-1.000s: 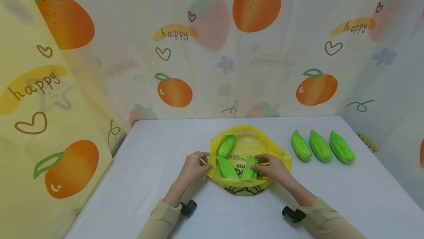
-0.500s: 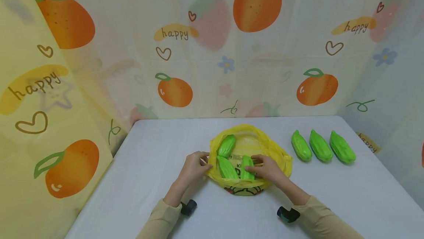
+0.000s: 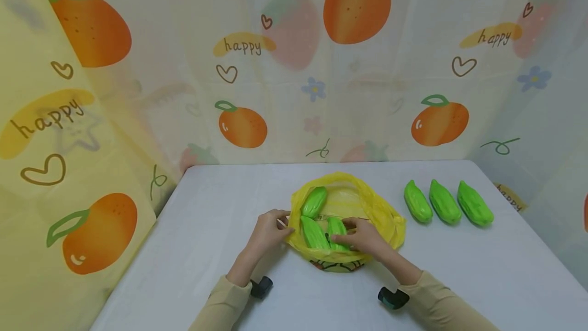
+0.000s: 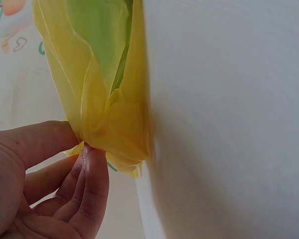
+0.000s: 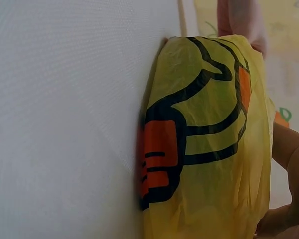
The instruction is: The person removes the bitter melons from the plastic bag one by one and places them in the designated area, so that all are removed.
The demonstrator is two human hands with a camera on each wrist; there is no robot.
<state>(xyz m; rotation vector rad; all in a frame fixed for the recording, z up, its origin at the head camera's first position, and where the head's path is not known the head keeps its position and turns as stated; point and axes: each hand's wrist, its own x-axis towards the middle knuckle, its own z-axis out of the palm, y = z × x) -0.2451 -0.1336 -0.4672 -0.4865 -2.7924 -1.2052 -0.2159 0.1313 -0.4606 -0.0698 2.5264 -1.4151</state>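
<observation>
A yellow plastic bag point(image 3: 372, 203) lies with its mouth facing up on the white table, dark printing inside. My left hand point(image 3: 268, 231) pinches its left rim between thumb and fingers, seen closely as the gathered yellow film point(image 4: 114, 124) in the left wrist view. Inside, my right hand point(image 3: 365, 236) holds a bright green ridged gourd point(image 3: 337, 229) between thumb and fingertips. Against the bag's left side lie a second green gourd point(image 3: 314, 233) and, behind it, a third green gourd point(image 3: 314, 202). In the right wrist view the bag's printed wall point(image 5: 209, 184) hides the held gourd.
To the bag's right, three more green gourds stand in a row: a near-left gourd point(image 3: 417, 202), a middle gourd point(image 3: 444, 203) and a right gourd point(image 3: 475, 204). A fruit-printed curtain point(image 3: 294, 91) rises behind the white table point(image 3: 206, 203) and at both sides.
My right hand has moved left inside the bag with its gourd, bringing it beside the front-left gourd. My left hand has stayed at the rim.
</observation>
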